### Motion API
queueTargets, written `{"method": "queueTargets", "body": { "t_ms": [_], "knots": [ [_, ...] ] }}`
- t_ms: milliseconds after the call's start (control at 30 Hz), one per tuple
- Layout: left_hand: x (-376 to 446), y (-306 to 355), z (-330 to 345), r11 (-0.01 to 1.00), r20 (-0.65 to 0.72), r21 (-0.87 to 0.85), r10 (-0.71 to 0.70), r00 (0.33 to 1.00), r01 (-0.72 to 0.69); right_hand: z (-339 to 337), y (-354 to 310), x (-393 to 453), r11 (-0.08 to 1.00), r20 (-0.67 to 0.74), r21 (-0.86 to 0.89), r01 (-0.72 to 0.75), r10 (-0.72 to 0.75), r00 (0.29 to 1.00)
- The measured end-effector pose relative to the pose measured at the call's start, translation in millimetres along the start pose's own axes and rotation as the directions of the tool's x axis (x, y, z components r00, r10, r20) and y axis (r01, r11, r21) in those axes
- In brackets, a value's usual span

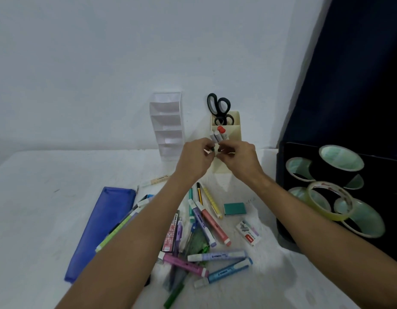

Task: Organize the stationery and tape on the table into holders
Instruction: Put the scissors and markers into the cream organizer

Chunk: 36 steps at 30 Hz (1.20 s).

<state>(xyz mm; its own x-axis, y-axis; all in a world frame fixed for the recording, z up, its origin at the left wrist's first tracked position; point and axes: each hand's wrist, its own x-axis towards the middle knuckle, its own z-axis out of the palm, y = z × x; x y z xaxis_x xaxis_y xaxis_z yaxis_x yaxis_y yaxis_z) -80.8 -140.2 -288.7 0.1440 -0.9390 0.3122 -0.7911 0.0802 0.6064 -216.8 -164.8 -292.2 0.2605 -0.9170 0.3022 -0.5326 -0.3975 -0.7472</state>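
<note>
While both hands (215, 156) pinch small dark items at centre frame, they hover beside the cream holder (232, 139), seemingly sorting.

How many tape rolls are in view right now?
5: four dark rolls in the black holder, upper right, upper left, lower left, lower right; one yellowish roll on top. More may be hidden.

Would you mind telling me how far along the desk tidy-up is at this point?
Early to midway. Done: scissors and a few markers stand in the cream holder; tape rolls sit in the black organizer. In hand: the left hand and right hand pinch small dark items at that holder. Left: the highlighter pile, erasers, blue pouch; the white tiered rack looks empty.
</note>
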Motion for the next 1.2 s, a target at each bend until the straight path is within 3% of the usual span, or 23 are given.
{"method": "queueTargets", "body": {
  "t_ms": [200,333,433,600,733,900,1067,1200],
  "knots": [
    [-7.9,-4.4,-13.9,0.999,0.053,0.045,-0.023,0.998,0.021,-1.8,0.1,-1.0,0.999,-0.029,0.038,0.0,0.001,1.0],
    [-18.1,-4.0,-40.6,0.998,0.045,0.044,-0.046,0.998,0.044,-3.5,-15.8,-7.1,0.989,-0.085,0.068,0.132,-0.126,0.988],
    [-33.8,-8.1,-71.5,0.994,0.037,0.085,-0.066,0.997,0.063,2.0,-35.9,-12.9,0.962,-0.019,0.06,0.268,-0.267,0.964],
    [-73.5,-24.7,-122.8,0.974,0.026,0.157,-0.172,0.985,0.165,28.0,-68.5,-27.5,0.923,0.162,0.103,0.37,-0.382,0.91],
    [-110.8,-49.4,-145.5,0.907,0.008,0.266,-0.342,0.94,0.328,54.8,-89.3,-43.7,0.907,0.407,0.138,0.398,-0.418,0.812],
    [-170.1,-75.4,-150.7,0.797,0.041,0.312,-0.555,0.831,0.517,79.6,-96.2,-61.2,0.894,0.699,0.075,0.441,-0.362,0.616],
    [-206.9,-90.7,-133.8,0.766,0.054,0.334,-0.597,0.801,0.549,87.9,-92.0,-74.2,0.898,0.876,-0.051,0.438,-0.17,0.452],
    [-199.1,-105.1,-126.6,0.772,-0.034,0.298,-0.579,0.815,0.561,95.9,-94.4,-93.5,0.895,0.893,-0.084,0.437,-0.127,0.431]
  ]
}}
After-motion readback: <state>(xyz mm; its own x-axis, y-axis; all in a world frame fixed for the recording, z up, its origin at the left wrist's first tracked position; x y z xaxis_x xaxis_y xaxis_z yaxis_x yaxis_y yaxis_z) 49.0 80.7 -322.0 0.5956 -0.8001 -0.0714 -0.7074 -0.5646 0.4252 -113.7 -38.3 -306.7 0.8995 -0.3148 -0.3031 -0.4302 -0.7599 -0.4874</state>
